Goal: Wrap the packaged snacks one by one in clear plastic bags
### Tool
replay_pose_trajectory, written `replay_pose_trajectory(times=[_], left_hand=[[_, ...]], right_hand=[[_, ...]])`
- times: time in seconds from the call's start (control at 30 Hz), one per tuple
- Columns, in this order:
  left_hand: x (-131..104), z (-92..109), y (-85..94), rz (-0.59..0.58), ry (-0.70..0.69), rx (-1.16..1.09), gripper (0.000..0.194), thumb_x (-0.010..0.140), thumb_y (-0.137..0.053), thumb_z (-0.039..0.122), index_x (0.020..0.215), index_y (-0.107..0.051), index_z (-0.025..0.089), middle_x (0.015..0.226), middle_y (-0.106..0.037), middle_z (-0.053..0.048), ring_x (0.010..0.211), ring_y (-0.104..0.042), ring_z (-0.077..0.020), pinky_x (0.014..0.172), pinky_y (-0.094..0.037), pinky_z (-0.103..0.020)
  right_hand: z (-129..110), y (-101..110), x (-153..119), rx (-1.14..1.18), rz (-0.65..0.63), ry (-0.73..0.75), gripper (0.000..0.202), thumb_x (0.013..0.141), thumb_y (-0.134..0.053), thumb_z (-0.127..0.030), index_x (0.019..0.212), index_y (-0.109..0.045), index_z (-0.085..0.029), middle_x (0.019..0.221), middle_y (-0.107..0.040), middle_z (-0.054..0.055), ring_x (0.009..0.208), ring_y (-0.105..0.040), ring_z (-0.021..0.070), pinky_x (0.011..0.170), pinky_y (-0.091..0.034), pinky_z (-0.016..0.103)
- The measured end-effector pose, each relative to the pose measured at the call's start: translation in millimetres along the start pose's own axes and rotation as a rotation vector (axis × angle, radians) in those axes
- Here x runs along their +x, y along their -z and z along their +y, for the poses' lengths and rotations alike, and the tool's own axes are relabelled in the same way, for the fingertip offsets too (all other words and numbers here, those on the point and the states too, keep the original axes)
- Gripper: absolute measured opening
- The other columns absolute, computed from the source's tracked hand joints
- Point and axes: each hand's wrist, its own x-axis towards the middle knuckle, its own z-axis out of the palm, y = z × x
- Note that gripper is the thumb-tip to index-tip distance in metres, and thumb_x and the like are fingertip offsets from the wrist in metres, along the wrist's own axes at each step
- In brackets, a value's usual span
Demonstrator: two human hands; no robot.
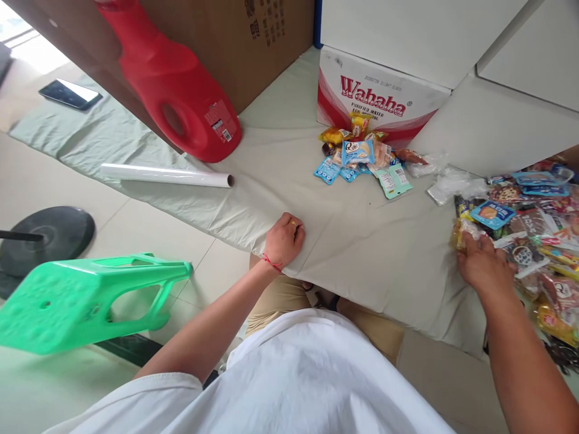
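Note:
My left hand (284,240) rests closed on the pale cloth (357,235), near its front edge. The fingers are curled in with nothing showing in them, and a red string circles the wrist. At the right, my right hand (486,262) reaches the near left side of a big pile of wrapped snacks (531,238). Its fingers bend over a clear and yellow snack packet (462,232); the fingertips are partly hidden. A blue snack packet (493,214) lies just beyond. Farther back sits a smaller heap of snacks (357,154), with a mint-green packet (393,182) at its front.
Behind the small heap stands a Wahaha carton (362,90) under white boxes. To the left are a red detergent jug (181,90), a white roll (167,175), a phone (71,94) and a brown carton (217,54). A green stool (67,301) stands on the floor.

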Motion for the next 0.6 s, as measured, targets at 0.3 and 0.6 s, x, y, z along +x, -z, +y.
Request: replay_pose_trajectory(times=[0.3,0.6], left_hand=[[0.6,-0.1,0.0,-0.002,-0.004,-0.001,0.023,0.095,-0.046,0.022,0.091,-0.069,0.019,0.098,-0.063,-0.007,0.081,-0.063,-0.0187,0.077,-0.050,-0.032],[2.1,-1.4,-0.6,0.030,-0.026,-0.014,0.018,0.093,-0.049,0.020,0.088,-0.066,0.020,0.094,-0.062,-0.007,0.079,-0.063,-0.0197,0.075,-0.050,-0.034]], right_hand=[[-76.5,26.9,82.4,0.135,0.006,0.143,0.055,0.096,-0.058,-0.035,0.140,-0.064,-0.003,0.133,-0.059,0.030,0.120,-0.056,0.0330,0.091,-0.036,0.042],[-127.3,6.5,70.5,0.203,0.157,-0.105,0.031,0.097,-0.054,-0.023,0.118,-0.075,-0.013,0.118,-0.068,0.022,0.096,-0.060,0.0257,0.075,-0.033,0.038]])
